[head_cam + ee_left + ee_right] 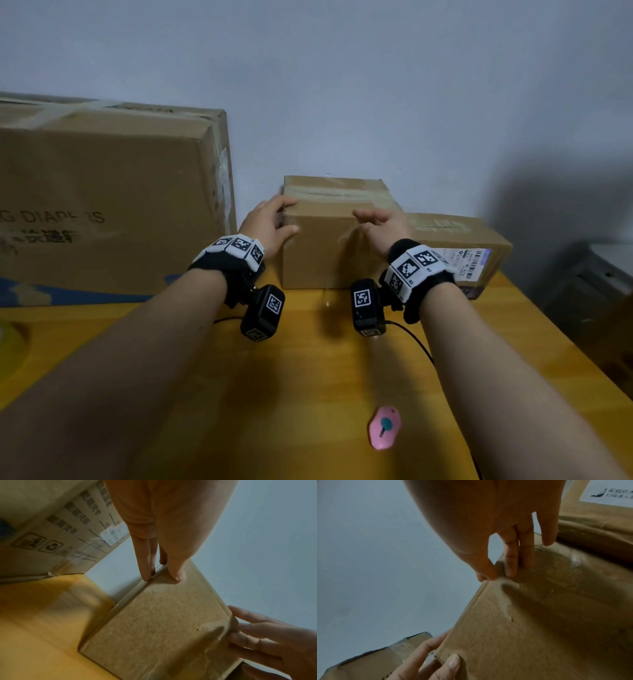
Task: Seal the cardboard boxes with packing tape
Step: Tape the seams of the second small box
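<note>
Lettering "DIAP" on your large brown cardboard box (109, 205), three boxes counted, your left hand (267, 226) and right hand (383, 228) with straight fingers pressing the small brown cardboard box (322, 253) at the yellow tabletop's (239, 394) far edge.

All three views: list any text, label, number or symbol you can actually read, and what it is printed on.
"G DIAP..S": large box, front face, letters partly worn; Chinese print below it is blurred.
Handling and recycling symbols: large box side; the characters beside them are blurred.
Barcode shipping label: low box; too small to read.
White label: Chinese print, blurred.
Small box: no print seen.

Matt cardboard box (318, 246), glossy tape (342, 196)
</note>
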